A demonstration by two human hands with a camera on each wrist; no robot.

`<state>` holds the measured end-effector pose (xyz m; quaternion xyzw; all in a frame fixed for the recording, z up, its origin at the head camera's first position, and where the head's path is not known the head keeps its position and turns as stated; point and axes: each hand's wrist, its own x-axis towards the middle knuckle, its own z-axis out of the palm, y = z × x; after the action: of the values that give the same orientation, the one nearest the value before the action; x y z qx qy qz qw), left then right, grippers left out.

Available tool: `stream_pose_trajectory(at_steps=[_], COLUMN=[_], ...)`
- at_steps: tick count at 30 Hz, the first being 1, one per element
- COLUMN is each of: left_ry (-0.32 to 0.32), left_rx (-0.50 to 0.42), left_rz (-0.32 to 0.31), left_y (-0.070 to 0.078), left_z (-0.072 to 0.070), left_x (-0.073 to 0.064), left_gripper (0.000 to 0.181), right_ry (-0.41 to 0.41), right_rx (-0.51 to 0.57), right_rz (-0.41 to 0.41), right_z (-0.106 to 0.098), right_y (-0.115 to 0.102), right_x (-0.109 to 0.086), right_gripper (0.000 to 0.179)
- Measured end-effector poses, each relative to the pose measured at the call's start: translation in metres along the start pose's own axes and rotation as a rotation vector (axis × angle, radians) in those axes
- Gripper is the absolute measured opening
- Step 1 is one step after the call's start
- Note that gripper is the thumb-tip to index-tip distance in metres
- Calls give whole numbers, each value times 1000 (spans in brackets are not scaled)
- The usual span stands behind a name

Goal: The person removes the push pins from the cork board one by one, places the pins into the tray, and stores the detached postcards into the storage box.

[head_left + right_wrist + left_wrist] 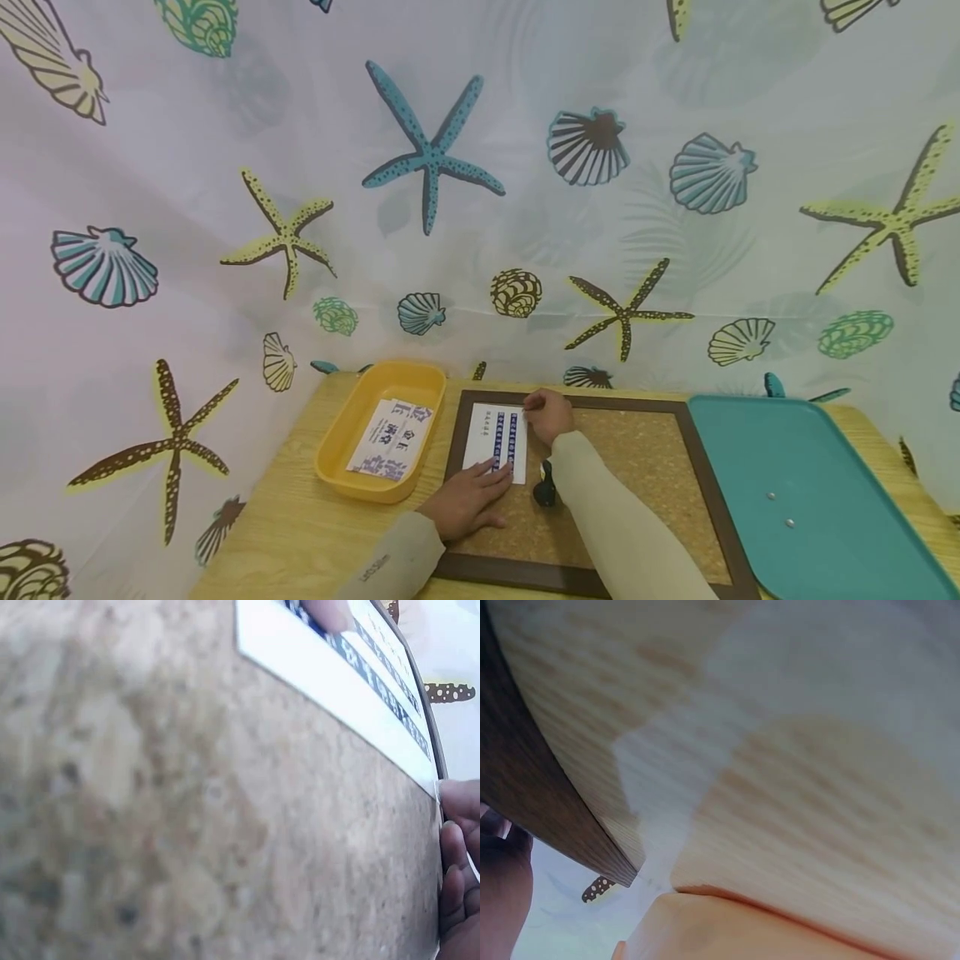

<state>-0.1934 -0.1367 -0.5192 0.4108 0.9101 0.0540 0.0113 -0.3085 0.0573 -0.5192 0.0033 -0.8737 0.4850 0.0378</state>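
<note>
A white card [480, 433] with blue bands of printed text lies on the upper left of a framed cork board [630, 467]. My left hand [468, 498] rests flat with spread fingers over the card's lower edge; one of its fingertips [330, 610] touches the print in the right wrist view. At the card's upper right corner, my right hand [551, 414] has curled fingers and pinches a tiny pale thing at the fingertips. I cannot tell whether that is a pin or the card's corner. Beside the right sleeve sits a small black object [545, 485].
Left of the board, a yellow tray [327, 454] holds several printed cards [392, 437]. To the right, a teal tray [825, 467] bears two small silvery pieces [771, 496]. Beyond the wooden table [277, 517] hangs a shell-patterned curtain [465, 250].
</note>
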Motion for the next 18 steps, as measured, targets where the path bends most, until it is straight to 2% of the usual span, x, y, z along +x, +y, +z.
stream_pose_trajectory(at_steps=[11,18], left_ry=[-42,-37], left_rx=[4,9], left_rz=[-54,-39], left_y=[1,0], left_z=[0,2], left_x=[0,0], left_gripper=[66,65], right_ry=[49,93], right_rx=[-113,-154], right_rz=[48,66], right_z=[9,13], right_y=[-5,-4], right_x=[5,8], right_gripper=[5,5])
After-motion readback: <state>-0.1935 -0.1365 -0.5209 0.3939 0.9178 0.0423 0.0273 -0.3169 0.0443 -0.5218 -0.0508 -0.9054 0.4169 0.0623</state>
